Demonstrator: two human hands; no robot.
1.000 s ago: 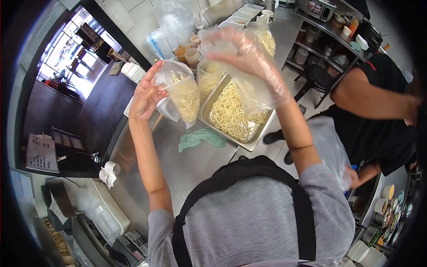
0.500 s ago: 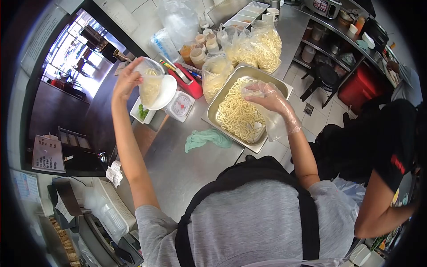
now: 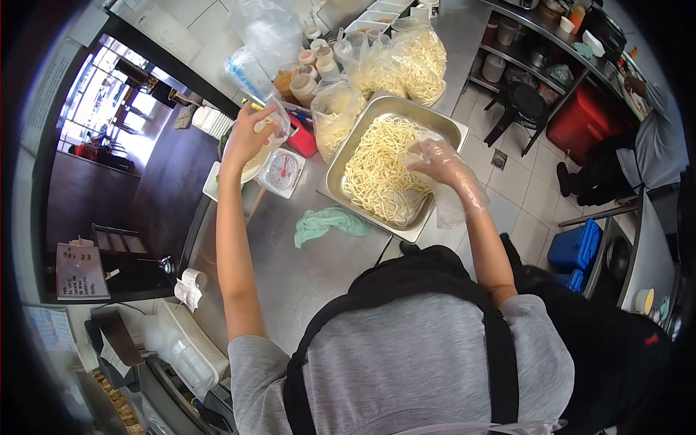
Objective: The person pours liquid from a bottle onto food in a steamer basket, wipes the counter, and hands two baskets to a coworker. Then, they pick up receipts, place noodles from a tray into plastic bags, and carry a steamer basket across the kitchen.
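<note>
My left hand point(image 3: 250, 138) is closed on the upper part of a clear plastic bag point(image 3: 274, 129), above a white dial kitchen scale point(image 3: 283, 172). The bag's lower part is largely hidden by my hand and forearm. In a loose clear plastic glove, my right hand point(image 3: 444, 165) hovers at the right side of a metal tray point(image 3: 458, 130). Its fingers are loosely curved and apart, with nothing visible in them. Yellow noodles point(image 3: 380, 163) fill much of the tray. A green cloth point(image 3: 330, 225) lies crumpled on the counter before it.
Noodle-filled plastic bags point(image 3: 420, 65) and sauce bottles point(image 3: 304, 88) stand behind the tray. A red holder point(image 3: 302, 138) is beside the scale. A person in black is close at my right; another person point(image 3: 656, 138) stands farther off. A black stool point(image 3: 518, 112) is on the floor.
My left hand has moved right and down with the bag, toward the scale. My right hand stays over the tray's right side. The nearby person's arm has left view at right.
</note>
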